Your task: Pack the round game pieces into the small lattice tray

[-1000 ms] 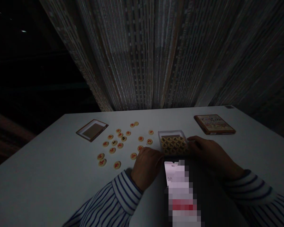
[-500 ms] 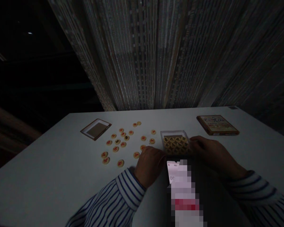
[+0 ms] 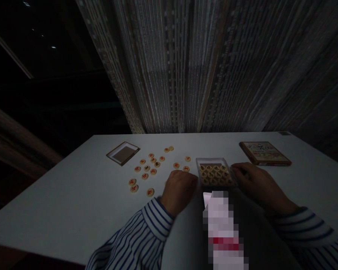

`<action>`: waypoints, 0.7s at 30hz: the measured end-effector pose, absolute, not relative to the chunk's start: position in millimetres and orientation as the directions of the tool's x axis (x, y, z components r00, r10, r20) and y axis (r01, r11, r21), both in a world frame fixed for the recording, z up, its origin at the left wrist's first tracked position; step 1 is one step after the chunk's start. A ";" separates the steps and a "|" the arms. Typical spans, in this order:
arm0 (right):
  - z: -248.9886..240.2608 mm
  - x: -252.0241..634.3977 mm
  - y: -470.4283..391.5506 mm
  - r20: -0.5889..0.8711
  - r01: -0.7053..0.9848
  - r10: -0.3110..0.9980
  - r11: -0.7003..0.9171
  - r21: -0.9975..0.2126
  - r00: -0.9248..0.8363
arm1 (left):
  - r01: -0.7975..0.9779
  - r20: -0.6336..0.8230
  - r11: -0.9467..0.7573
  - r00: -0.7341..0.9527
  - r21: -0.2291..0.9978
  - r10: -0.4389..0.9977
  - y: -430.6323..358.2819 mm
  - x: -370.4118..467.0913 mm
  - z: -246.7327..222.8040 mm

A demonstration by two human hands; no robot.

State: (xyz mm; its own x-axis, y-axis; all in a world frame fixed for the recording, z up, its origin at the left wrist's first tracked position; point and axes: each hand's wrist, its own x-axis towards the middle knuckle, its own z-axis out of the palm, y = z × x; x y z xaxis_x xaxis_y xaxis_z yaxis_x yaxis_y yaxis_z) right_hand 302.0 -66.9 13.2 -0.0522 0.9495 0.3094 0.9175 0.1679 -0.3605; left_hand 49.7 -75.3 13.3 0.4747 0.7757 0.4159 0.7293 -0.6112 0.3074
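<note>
From here, at far left on the bench (image 3: 73,210) I see an open frame-edged box part (image 3: 123,153), then loose round pieces (image 3: 150,192). My left hand (image 3: 178,191) has eased off the clear box's corner and now covers some pieces; its fingers are curled, contents hidden. The clear box (image 3: 214,162), partly filled with pieces, has its left side uncovered; a lit phone (image 3: 222,221) lies nearer me. My right hand's fingers (image 3: 238,167) meet its right edge, grip unclear. Far right: a closed box (image 3: 266,152).

Tiny characters on the loose pieces (image 3: 150,192), tray pieces (image 3: 210,174) and flat box (image 3: 265,153) are unreadable.
</note>
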 end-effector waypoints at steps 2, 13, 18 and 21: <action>12.8 302.7 -66.5 0.335 0.912 0.940 0.187 -0.364 -0.059 | 0.723 0.461 -0.601 0.429 0.340 0.777 -73.8 45.6 20.1; 16.8 297.3 -67.9 0.375 0.881 0.922 0.256 -0.398 -0.099 | 0.768 0.524 -0.453 0.181 0.453 0.832 -42.3 8.1 42.8; 23.8 287.1 -62.3 0.393 0.863 0.910 0.303 -0.404 -0.135 | 0.813 0.506 -0.359 0.094 0.458 0.857 -34.5 -22.2 34.2; 31.0 277.0 -53.9 0.407 0.859 0.893 0.353 -0.372 -0.191 | 0.835 0.466 -0.298 0.057 0.462 0.883 -32.3 -34.4 31.9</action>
State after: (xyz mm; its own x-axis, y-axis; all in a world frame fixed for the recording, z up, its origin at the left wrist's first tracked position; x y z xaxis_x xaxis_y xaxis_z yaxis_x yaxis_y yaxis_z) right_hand 277.0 -53.9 31.0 -0.1911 0.8934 0.4067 0.8587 0.3529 -0.3717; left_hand -34.4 -32.3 31.9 0.0573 0.8829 0.4661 0.8351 -0.2982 0.4623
